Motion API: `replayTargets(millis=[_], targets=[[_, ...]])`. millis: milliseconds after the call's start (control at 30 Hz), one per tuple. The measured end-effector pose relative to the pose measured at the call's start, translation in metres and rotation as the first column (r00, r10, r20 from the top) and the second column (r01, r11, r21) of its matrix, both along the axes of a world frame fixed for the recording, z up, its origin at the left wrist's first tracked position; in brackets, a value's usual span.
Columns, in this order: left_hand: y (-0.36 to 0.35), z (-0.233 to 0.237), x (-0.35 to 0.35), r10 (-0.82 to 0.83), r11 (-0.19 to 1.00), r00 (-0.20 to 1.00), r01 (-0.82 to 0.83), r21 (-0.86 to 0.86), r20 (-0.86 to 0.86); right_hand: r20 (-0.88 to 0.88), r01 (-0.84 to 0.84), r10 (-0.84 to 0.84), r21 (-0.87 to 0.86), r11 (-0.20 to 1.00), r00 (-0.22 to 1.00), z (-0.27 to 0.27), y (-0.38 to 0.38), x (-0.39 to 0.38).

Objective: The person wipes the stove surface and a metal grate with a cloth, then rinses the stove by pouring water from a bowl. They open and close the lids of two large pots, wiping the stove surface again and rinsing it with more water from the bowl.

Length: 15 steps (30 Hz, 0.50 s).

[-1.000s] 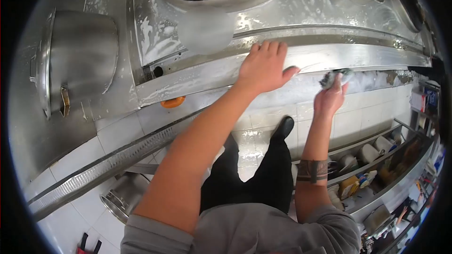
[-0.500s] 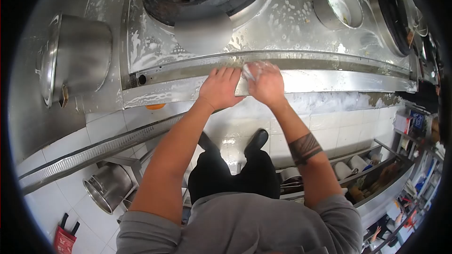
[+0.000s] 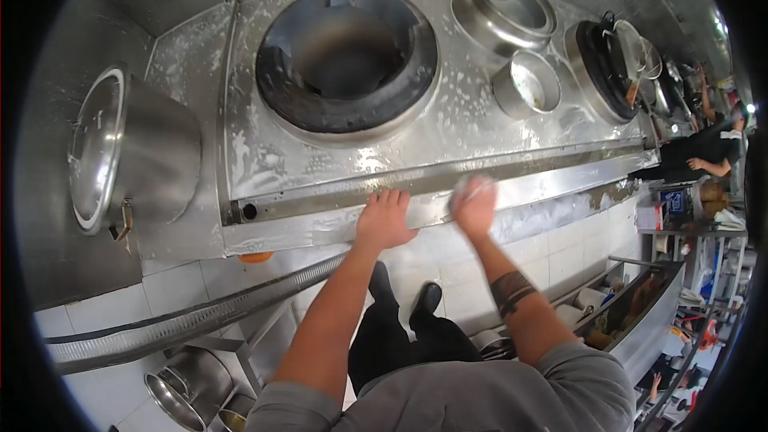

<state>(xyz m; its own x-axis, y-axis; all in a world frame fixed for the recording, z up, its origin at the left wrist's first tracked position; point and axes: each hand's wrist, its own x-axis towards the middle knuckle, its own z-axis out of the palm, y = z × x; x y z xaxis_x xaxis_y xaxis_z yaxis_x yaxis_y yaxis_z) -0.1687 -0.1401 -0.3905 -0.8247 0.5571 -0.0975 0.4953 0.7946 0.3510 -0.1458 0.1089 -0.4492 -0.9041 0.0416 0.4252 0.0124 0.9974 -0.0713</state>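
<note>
My left hand [image 3: 386, 221] rests flat on the front edge of a steel wok range [image 3: 468, 141], fingers stretched out and thumb to the side. A short way to its right, my right hand [image 3: 474, 214], blurred by motion, presses a pale, soapy-looking wad [image 3: 479, 184] against the range's front rail [image 3: 552, 187]. The fingers mostly cover the wad, so its exact kind is hidden. Beyond both hands is a black burner ring [image 3: 352, 116]. White suds and wet patches mark the steel.
At left stands a lidded stockpot [image 3: 164, 148]. A small pot [image 3: 526, 84] and a wide pot [image 3: 500, 20] sit at the back right, near a second burner [image 3: 598, 72]. Below runs a ribbed metal strip [image 3: 200, 316]. A person in black [image 3: 696, 152] stands at far right.
My right hand has slid right along the rail with the wad, away from my left hand. My left hand remains on the edge. The view has tilted up, showing more of the range.
</note>
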Motion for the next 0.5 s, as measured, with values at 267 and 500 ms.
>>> replayTargets(millis=[267,500], targets=[[-0.053,0.000,0.023,0.117,0.990,0.993,-0.116,0.082,-0.004,0.231,-0.416,0.412,-0.034,0.909,0.881,0.058,-0.046,0.036],[-0.170,0.008,0.025,0.161,0.984,0.987,-0.159,-0.080,0.012,0.458,0.102,-0.108,0.038,0.994,0.883,0.023,0.223,0.034]])
